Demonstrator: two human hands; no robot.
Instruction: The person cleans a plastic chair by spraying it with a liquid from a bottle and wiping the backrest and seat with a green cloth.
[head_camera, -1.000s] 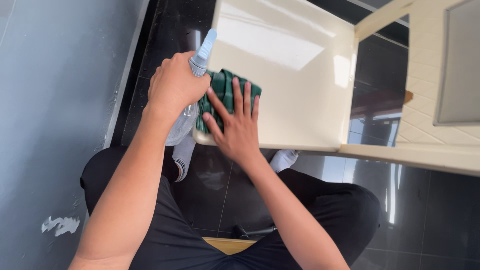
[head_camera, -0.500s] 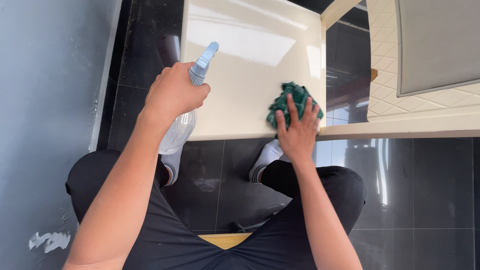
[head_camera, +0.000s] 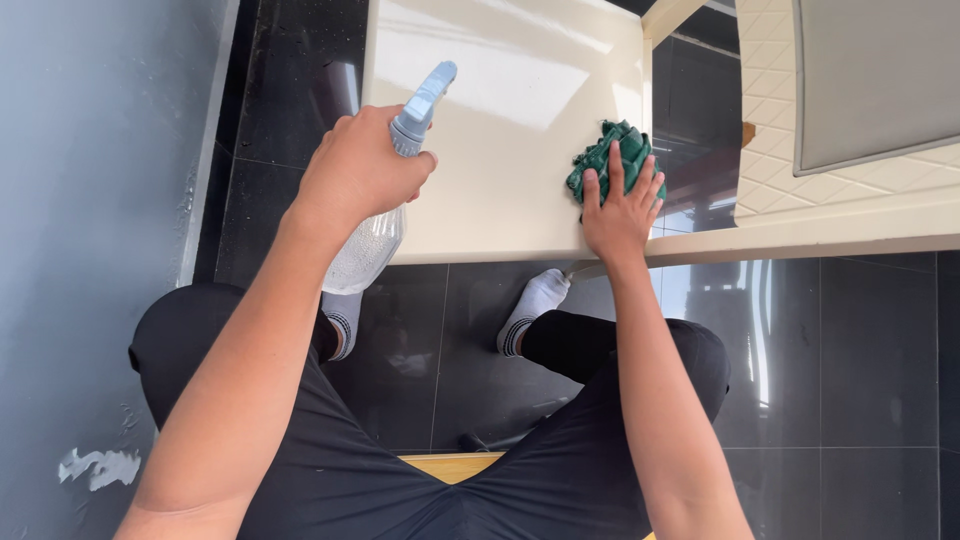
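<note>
My left hand (head_camera: 362, 170) grips a clear spray bottle (head_camera: 370, 240) with a pale blue trigger head, held over the near left corner of a cream plastic chair seat (head_camera: 500, 110). My right hand (head_camera: 620, 215) presses a crumpled green cloth (head_camera: 615, 155) flat against the seat's right edge, fingers spread over it. The nozzle points up and away over the seat. The bottle's lower body hangs below the seat's front edge.
A grey wall (head_camera: 90, 200) runs along the left. The floor is glossy black tile (head_camera: 860, 380). The chair's cream lattice part with a grey panel (head_camera: 870, 80) stands at upper right. My legs in black trousers and white socks (head_camera: 535, 305) are below the seat.
My right hand has swept the green cloth from the seat's near left corner across to its right edge, then slightly farther away. The left hand with the bottle has stayed about where it was.
</note>
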